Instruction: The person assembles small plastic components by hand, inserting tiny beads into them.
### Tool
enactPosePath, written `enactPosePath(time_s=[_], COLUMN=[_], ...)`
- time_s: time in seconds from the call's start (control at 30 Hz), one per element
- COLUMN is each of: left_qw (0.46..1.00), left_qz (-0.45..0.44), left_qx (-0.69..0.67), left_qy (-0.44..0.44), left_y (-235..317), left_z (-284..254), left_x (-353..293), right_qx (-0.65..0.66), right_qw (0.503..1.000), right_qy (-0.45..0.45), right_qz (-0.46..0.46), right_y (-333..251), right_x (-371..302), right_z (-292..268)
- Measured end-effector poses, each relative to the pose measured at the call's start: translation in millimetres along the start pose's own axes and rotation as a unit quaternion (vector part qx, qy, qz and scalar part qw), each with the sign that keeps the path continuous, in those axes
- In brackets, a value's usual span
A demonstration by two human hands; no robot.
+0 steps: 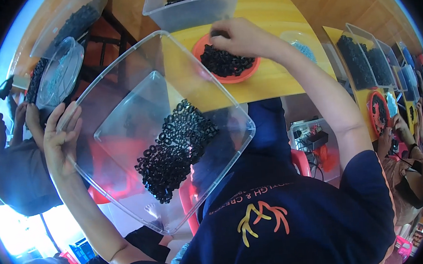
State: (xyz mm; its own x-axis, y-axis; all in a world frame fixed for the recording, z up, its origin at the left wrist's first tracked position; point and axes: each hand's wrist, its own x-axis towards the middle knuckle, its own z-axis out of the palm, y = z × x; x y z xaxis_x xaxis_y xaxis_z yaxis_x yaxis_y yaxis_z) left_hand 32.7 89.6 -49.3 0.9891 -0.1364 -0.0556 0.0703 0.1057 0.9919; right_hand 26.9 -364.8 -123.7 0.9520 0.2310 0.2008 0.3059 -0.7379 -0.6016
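My left hand (64,137) grips the left rim of a large clear plastic bin (120,91), which is tilted over my lap. Many small black ring-like parts (176,149) lie heaped inside it. Above an orange-red bowl (239,79) on the yellow table, my right hand (237,38) is closed, with something dark between thumb and fingers; it looks like one or more of the small black parts. More black parts (226,61) fill that bowl.
Behind the bowl stands a clear tub (193,13) with black parts inside. A small clear dish of light-blue pieces (302,49) sits to its right. Other people work at both sides, near more tubs (360,55) and a red bowl (379,113). A red chair (300,162) is under me.
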Motion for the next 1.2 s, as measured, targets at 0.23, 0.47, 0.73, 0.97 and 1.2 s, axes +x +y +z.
enactPosePath(time_s=[0.23,0.47,0.73,0.97,1.2], left_qw=[1.000,0.999,0.989,0.961,0.899], left_qz=[0.011,0.048,0.145,0.265,0.376], left_qx=[-0.001,0.010,-0.002,0.016,0.166], left_qy=[-0.009,0.016,-0.020,-0.081,-0.152], left_y=[10.1,19.3,41.3,65.4,73.7], left_z=[-2.1,23.1,26.1,72.9,146.9], left_x=[-5.6,-17.9,-40.3,-39.3,11.5], right_qx=[0.023,0.130,0.280,0.269,0.190], right_qw=[0.991,0.985,0.958,0.945,0.923], right_qy=[-0.086,0.005,-0.040,0.181,0.330], right_qz=[0.100,0.113,0.056,-0.034,-0.053], right_y=[99.9,48.3,-49.4,-68.0,2.2], right_x=[-0.1,-39.0,-111.5,-130.7,-132.2], right_z=[18.9,-1.0,25.0,-13.8,-100.2])
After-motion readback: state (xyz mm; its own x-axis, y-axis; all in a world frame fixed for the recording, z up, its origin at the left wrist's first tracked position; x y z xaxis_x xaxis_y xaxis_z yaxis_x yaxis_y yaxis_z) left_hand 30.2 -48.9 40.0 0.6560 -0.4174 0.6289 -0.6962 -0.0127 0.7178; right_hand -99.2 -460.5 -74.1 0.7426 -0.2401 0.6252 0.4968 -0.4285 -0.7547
